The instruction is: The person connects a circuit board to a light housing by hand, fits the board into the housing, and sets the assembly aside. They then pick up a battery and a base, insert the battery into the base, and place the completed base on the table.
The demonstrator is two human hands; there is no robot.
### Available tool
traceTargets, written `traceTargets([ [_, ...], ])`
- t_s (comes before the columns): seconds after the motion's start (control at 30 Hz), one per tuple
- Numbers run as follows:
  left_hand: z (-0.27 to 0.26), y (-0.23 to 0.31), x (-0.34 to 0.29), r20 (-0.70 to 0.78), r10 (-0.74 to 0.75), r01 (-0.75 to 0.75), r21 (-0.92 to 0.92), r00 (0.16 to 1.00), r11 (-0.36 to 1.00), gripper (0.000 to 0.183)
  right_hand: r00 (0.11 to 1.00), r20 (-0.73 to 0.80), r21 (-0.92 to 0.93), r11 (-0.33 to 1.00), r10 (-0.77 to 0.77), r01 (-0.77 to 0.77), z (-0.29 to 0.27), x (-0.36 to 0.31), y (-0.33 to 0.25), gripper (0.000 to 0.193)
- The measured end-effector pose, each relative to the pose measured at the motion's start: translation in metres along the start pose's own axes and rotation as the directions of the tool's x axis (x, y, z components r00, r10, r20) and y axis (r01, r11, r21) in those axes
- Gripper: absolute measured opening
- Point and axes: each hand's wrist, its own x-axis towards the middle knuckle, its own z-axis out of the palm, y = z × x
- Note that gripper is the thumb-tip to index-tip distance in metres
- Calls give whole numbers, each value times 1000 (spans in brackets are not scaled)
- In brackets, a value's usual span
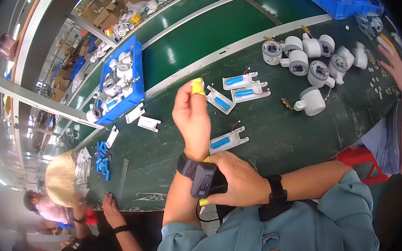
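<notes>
My left hand [192, 121] is raised over the bench with its fingers curled closed. A yellow finger cot [197, 86] covers its tip, and nothing shows in its grasp. A small black camera-like device [202, 178] is strapped to my left wrist. My right hand [241, 177] grips that device, thumb on the near side and fingers on the far side, with yellow covers on the tips. Just beyond my left hand lie white plastic shells with blue battery cells [244, 93]. Another such shell [229, 140] rests to the right of my left wrist.
White cup-shaped housings [311, 101] stand at the right. A blue crate [135, 90] of white parts sits at the left, near loose blue cells [102, 160]. A co-worker's hand [112, 209] touches the bench edge at left; another person's hand [391, 63] is at far right.
</notes>
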Motion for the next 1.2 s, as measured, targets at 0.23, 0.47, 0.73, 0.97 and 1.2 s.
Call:
traceTargets([
  [0.23,-7,3,-4,544,449,-700,616,709,360,24,979,116,35,985,166,-171,-1,-15,26,78],
  [0.47,-16,16,-16,60,-194,201,-437,979,877,19,923,303,290,899,239,-328,-9,-22,36,65],
  [0.73,-7,37,-18,374,-85,384,-907,923,173,22,955,288,618,749,69,-240,5,3,33,54],
  [0.97,-5,44,-19,311,-17,310,-950,950,-40,19,945,327,659,719,-10,-221,9,5,47,42],
  [1.2,-18,30,-15,364,-102,378,-880,926,288,22,961,252,502,834,112,-229,-9,4,42,39],
])
